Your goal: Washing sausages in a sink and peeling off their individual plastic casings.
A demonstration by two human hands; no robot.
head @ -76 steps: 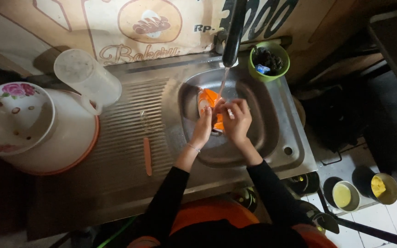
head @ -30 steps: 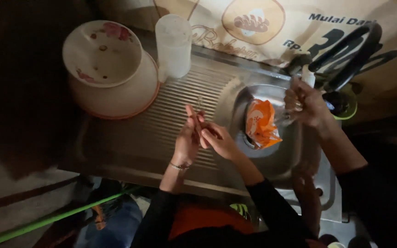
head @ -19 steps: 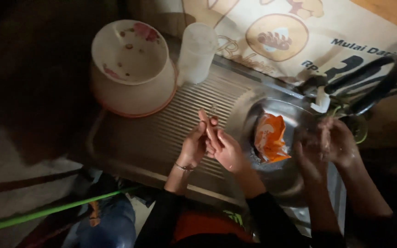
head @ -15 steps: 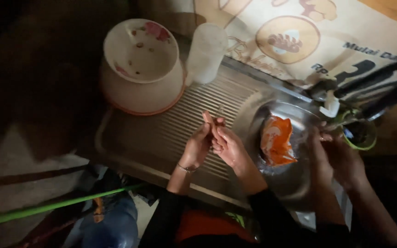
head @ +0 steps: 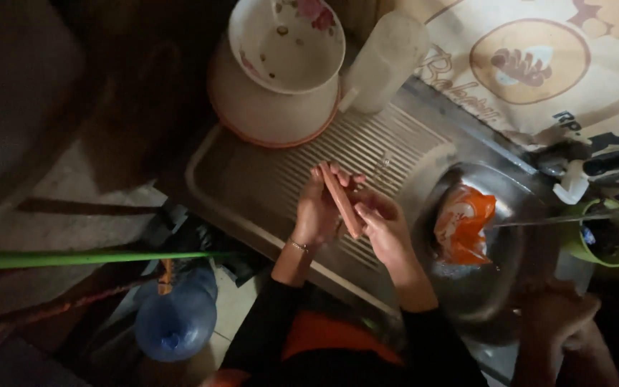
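A thin orange-pink sausage stick [head: 341, 200] is held between both my hands above the ribbed metal draining board [head: 266, 179]. My left hand [head: 317, 211] cups its upper end, and my right hand [head: 383, 228] pinches its lower end. An orange plastic wrapper [head: 463, 223] lies in the round steel sink basin [head: 499, 301] to the right of my hands.
A white floral bowl on an upturned white basin [head: 281, 68] and a frosted plastic jug [head: 385, 61] stand at the back. A green cup [head: 603, 236] sits right of the sink. Another person's hand [head: 557, 315] is at lower right. A blue water bottle [head: 177, 322] stands on the floor.
My hands left the wrapper in the sink and moved left over the draining board, where they now hold the sausage stick. Another person's hands came in at the right, then dropped lower.
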